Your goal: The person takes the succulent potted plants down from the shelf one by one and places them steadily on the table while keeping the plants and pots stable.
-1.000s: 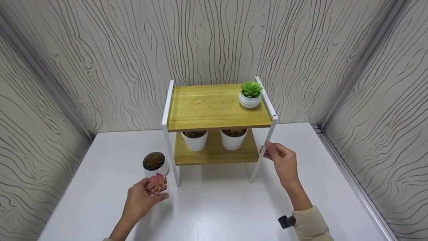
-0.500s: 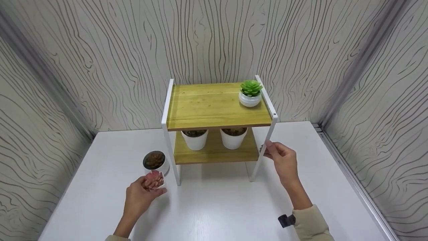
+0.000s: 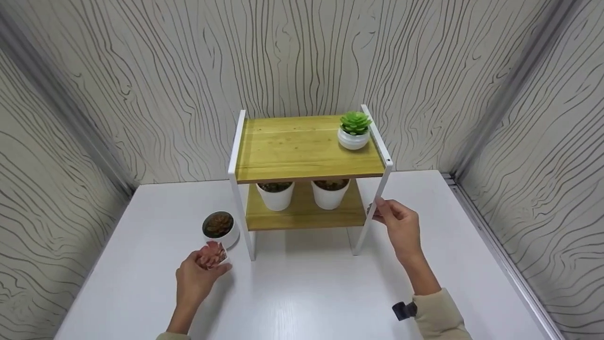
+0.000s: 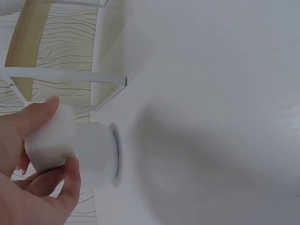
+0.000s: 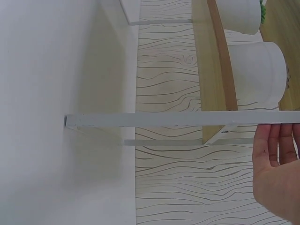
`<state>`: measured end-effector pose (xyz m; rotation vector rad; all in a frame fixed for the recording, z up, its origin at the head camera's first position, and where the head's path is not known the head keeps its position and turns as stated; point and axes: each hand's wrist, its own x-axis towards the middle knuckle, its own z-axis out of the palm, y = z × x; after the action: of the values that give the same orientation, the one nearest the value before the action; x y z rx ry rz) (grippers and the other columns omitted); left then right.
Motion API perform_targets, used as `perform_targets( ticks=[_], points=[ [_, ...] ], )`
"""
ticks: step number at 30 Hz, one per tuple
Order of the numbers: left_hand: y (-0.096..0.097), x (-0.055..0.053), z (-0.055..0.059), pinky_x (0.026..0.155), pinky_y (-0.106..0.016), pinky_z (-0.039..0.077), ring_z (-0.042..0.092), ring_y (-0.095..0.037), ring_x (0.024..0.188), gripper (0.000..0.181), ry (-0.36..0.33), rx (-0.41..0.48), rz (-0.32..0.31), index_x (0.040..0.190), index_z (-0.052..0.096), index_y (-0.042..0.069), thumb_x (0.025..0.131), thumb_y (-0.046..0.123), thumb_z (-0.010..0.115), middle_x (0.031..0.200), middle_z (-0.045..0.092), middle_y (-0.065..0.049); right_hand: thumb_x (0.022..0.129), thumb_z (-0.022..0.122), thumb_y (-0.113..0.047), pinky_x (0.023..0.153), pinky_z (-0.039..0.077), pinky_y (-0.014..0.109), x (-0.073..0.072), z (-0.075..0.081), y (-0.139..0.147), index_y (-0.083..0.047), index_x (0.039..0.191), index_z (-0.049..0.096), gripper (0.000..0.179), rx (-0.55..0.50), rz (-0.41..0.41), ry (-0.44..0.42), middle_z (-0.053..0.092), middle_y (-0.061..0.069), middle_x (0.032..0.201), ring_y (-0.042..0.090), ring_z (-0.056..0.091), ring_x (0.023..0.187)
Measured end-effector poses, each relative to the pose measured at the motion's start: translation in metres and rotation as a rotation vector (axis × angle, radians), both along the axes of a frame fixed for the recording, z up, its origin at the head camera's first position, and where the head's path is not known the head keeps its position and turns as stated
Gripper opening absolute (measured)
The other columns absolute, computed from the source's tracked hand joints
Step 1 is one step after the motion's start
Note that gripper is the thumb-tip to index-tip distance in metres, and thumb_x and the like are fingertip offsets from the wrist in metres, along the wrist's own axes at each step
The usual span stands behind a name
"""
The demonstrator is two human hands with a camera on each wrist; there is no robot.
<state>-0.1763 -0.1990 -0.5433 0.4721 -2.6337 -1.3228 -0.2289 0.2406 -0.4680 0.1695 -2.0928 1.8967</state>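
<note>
My left hand (image 3: pixel 196 281) holds a small white pot with a pink succulent (image 3: pixel 211 255), thumb on one side and fingers on the other. In the left wrist view the white pot (image 4: pixel 54 138) is raised off the table, and a shadow spreads beside it. Just behind it stands a round white pot with a brownish succulent (image 3: pixel 219 225), left of the shelf. My right hand (image 3: pixel 401 229) pinches the front right leg of the two-tier shelf (image 3: pixel 292 146), thumb in front. The right wrist view has fingertips right at the white leg (image 5: pixel 173 118).
A green succulent in a white pot (image 3: pixel 354 132) sits at the top board's right end. Two white pots, a left one (image 3: pixel 277 199) and a right one (image 3: pixel 329 197), stand on the lower board (image 3: pixel 302 219). Wood-grain panels (image 3: pixel 302 56) enclose the white table (image 3: pixel 302 297).
My left hand has moved slightly left and away from the shelf with the pink succulent. The right hand stays at the shelf's leg.
</note>
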Motion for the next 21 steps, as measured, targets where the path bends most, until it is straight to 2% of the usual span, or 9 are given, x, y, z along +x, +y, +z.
perform_targets(
  ticks=[6,14,21],
  points=[
    [0.003,-0.002,-0.005,0.068,-0.035,0.051,0.059,-0.027,0.09,0.078,-0.037,0.033,0.075,0.117,0.05,-0.006,0.06,0.035,0.085,0.105,0.061,-0.024,0.091,0.055,-0.033,0.08,0.051,0.029,0.001,0.0,0.0,-0.003,0.094,0.068,0.032,0.002,-0.004,-0.016,0.062,0.025,0.096,0.025,0.065,0.087],
    [0.004,-0.002,-0.014,0.063,-0.034,0.052,0.06,-0.03,0.091,0.077,-0.045,0.042,0.12,0.115,0.051,-0.008,0.06,0.034,0.085,0.104,0.061,-0.026,0.09,0.057,-0.033,0.08,0.051,0.028,0.001,0.001,0.0,-0.002,0.096,0.068,0.033,-0.012,-0.014,-0.024,0.064,0.018,0.094,0.033,0.063,0.09],
    [0.004,-0.002,-0.026,0.072,-0.041,0.051,0.059,-0.034,0.097,0.076,-0.07,0.043,0.154,0.116,0.05,-0.008,0.061,0.033,0.084,0.108,0.059,-0.027,0.09,0.056,-0.034,0.08,0.051,0.029,0.002,0.0,0.0,-0.003,0.094,0.068,0.033,-0.007,-0.014,-0.021,0.065,0.015,0.092,0.034,0.062,0.09]
  ],
)
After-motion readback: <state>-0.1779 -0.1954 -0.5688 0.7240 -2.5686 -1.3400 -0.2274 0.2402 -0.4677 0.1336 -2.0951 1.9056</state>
